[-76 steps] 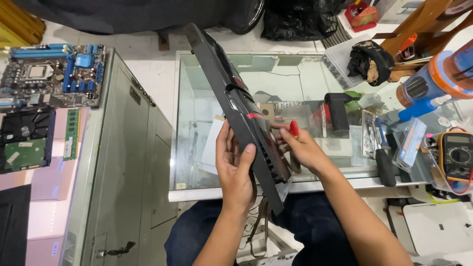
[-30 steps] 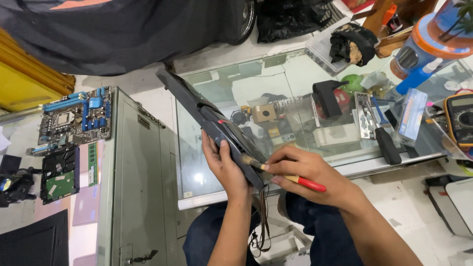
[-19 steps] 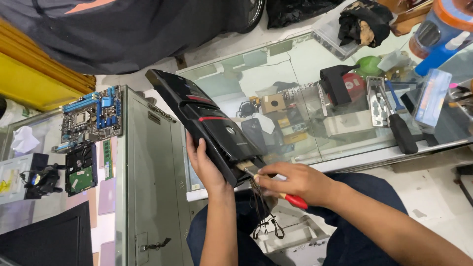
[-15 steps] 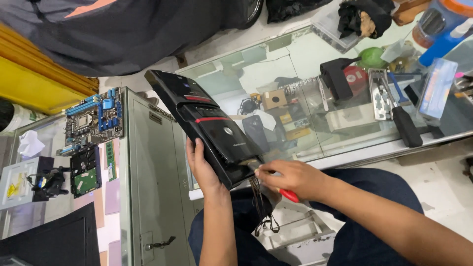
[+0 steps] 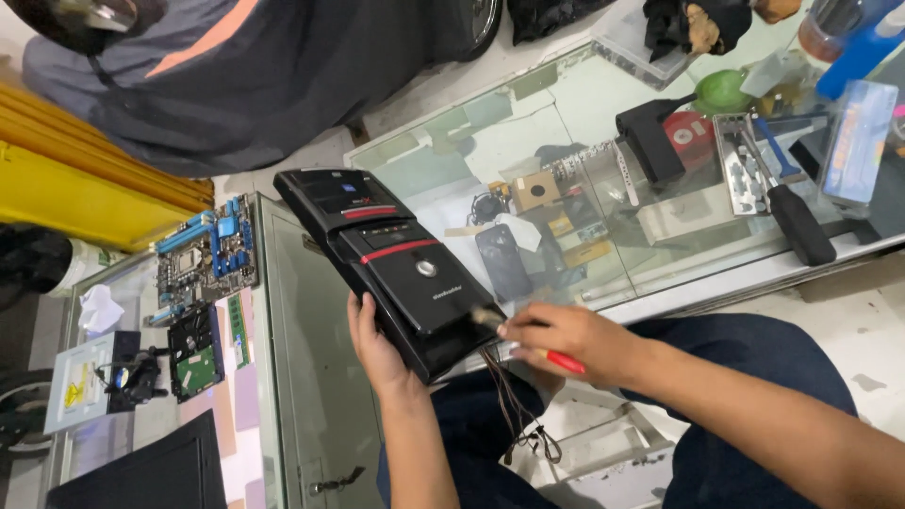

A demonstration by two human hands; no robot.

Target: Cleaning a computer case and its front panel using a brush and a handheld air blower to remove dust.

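Head view: black PC front panel (image 5: pixel 396 269) w/ red trim strips is held up off the bench, tilted, long axis running from the near end at the hands diagonally up and away to the left. Left hand (image 5: pixel 372 344) is cupped under the panel's near end, fingers wrapped round its left edge, closed on it and carrying the weight. Right hand (image 5: pixel 566 339) sits just right of that same near end, closed round a red-handled brush (image 5: pixel 528 341); its pale tip touches the panel's lower right corner. So the panel lies left of the right hand and directly over the left; right hand is the free working one, left is the holder. Thin wires (image 5: pixel 514 415) hang from the panel's near end, dangling below both hands over the lap in dark trousers.

Beyond the right hand: glass-topped bench (image 5: pixel 698 283) w/ small parts, boxes and a phone showing under the glass, a black-handled screwdriver (image 5: pixel 797 221) and a metal plate (image 5: pixel 740 174) on top. Left of the left hand: grey metal PC case side (image 5: pixel 311 377); further left a motherboard (image 5: pixel 207 254), a hard drive (image 5: pixel 195 351), an optical drive (image 5: pixel 80 382). Far side: a bulky dark cover with an orange stripe (image 5: pixel 245 66).
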